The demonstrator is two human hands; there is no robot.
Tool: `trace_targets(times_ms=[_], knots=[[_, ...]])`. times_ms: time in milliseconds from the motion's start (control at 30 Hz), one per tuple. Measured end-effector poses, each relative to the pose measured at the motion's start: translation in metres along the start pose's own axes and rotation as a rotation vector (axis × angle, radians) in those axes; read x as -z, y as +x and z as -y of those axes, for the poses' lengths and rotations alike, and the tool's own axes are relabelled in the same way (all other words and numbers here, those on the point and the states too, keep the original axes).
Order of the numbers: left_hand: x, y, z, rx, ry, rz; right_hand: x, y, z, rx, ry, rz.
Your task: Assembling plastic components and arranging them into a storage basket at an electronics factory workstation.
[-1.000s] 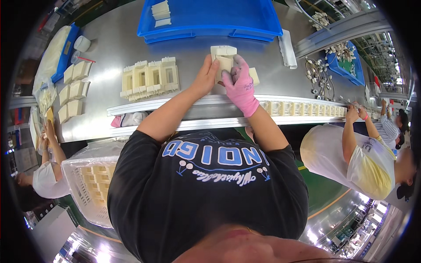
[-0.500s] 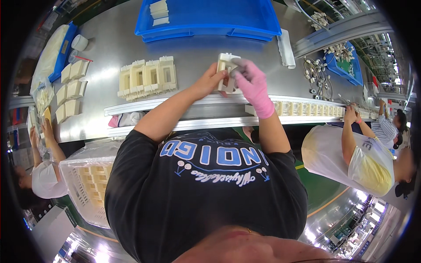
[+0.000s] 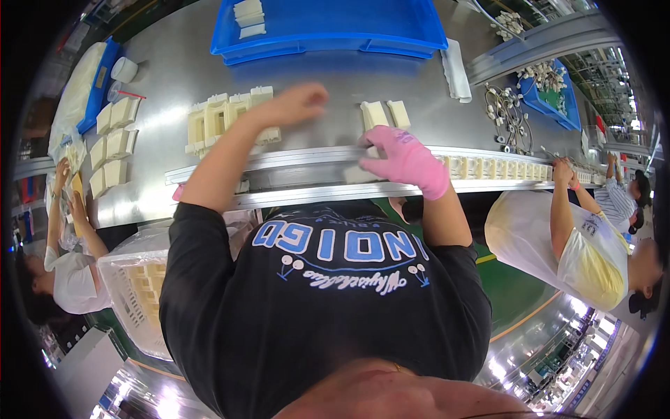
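I look down on a brushed-metal tabletop (image 3: 167, 70), its surface bent by my lens and softly reflecting light. Two pale metal rails (image 3: 300, 159) run along its near edge, and a thick metal beam (image 3: 541, 47) slants over its far right corner. Below the near edge I see green floor (image 3: 513, 286) crossed by an orange line (image 3: 527, 317). Farther off, white glare (image 3: 499, 364) breaks up the room; the cluttered structures (image 3: 618, 98) beyond the right edge are too small for me to make out.
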State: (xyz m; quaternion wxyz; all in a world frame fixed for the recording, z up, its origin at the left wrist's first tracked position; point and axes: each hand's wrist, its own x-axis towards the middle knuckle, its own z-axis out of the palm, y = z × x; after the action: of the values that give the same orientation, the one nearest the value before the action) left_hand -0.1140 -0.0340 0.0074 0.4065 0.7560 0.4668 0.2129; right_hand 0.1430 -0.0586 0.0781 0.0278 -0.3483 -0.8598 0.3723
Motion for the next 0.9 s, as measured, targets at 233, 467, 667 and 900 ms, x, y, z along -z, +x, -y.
trace_targets(times_ms=[233,467,667,900], knots=[[0.046,-0.017,0.076,0.588,0.846,-0.051,-0.021,0.024,-0.055,-0.063,-0.440,-0.212],[0.062,-0.002,0.079,0.423,0.407,-0.186,-0.008,0.107,-0.091,-0.498,-0.494,0.123],[0.032,0.004,0.006,0.052,-0.540,-0.574,-0.031,0.103,-0.092,-0.504,-0.531,0.101],[-0.030,0.031,0.001,0.415,-0.973,-0.463,0.010,0.077,-0.062,-0.315,-0.231,-0.205]])
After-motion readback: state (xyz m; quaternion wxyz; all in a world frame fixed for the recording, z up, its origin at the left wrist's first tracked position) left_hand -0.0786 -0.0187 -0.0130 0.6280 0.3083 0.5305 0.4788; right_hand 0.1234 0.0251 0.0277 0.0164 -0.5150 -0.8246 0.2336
